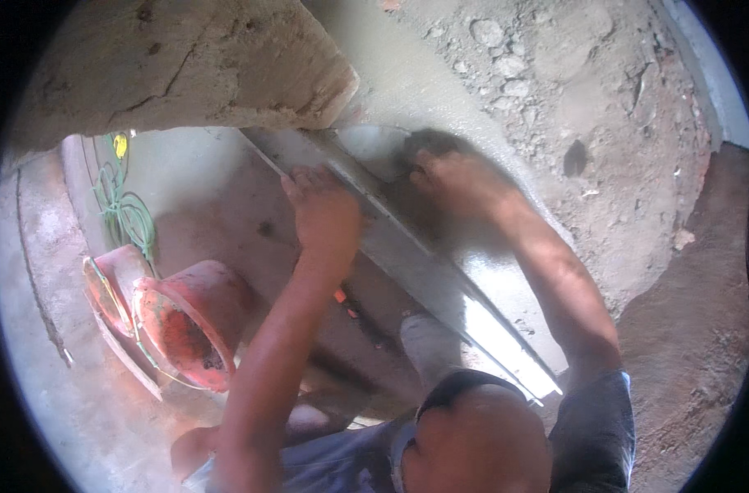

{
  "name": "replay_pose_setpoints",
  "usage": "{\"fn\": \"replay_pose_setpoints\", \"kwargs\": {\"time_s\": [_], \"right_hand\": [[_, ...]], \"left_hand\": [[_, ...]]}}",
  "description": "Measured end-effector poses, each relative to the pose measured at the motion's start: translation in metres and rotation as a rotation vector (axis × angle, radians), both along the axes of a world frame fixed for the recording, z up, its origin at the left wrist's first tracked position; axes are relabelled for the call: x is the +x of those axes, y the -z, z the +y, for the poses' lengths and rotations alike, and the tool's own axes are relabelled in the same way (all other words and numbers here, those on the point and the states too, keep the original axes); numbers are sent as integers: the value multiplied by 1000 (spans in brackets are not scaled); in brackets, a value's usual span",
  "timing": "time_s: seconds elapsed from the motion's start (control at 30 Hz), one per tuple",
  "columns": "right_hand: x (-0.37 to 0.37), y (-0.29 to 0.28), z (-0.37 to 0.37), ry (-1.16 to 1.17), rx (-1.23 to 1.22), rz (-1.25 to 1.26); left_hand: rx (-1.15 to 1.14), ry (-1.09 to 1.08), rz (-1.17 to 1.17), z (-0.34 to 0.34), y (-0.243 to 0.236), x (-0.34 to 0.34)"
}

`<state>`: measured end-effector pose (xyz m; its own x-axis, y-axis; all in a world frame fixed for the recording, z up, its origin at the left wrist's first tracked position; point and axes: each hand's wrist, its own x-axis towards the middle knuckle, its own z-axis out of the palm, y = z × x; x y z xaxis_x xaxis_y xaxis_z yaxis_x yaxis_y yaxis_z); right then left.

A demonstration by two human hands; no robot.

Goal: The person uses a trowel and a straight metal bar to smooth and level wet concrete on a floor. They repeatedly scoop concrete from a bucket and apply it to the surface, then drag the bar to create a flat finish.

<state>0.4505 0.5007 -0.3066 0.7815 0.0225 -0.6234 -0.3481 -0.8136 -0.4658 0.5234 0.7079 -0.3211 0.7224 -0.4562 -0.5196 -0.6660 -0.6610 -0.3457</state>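
Observation:
A long metal straightedge lies diagonally along a wet grey mortar strip. My left hand has its fingers curled over the straightedge's near edge, close to its upper end. My right hand is closed at the far side, holding what looks like a trowel, its pale flat blade resting against the mortar beside the straightedge. Shadow hides the handle. An orange-and-black tool lies below my left hand, partly behind the forearm.
A rough masonry block overhangs at upper left. Crumbly rubble and mortar cover the right side. Two red buckets sit at left, near a coiled green hose or cable with a yellow end.

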Motion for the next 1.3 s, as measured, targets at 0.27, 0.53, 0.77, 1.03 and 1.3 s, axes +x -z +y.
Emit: {"fn": "replay_pose_setpoints", "kwargs": {"time_s": [0.27,0.53,0.77,1.03,1.3], "right_hand": [[-161,-9,-28,207,6,117],[-62,-224,58,-138,-3,-507],[95,-210,395,-1071,-393,-747],[93,-146,423,-889,-231,-181],[69,-164,381,-291,356,345]], "left_hand": [[-108,-30,89,11,-7,2],[-318,58,212,164,-181,60],[-1087,-1195,-641,544,-180,-22],[-2555,-1286,405,462,-98,-44],[-2613,-1362,386,429,-131,-62]]}}
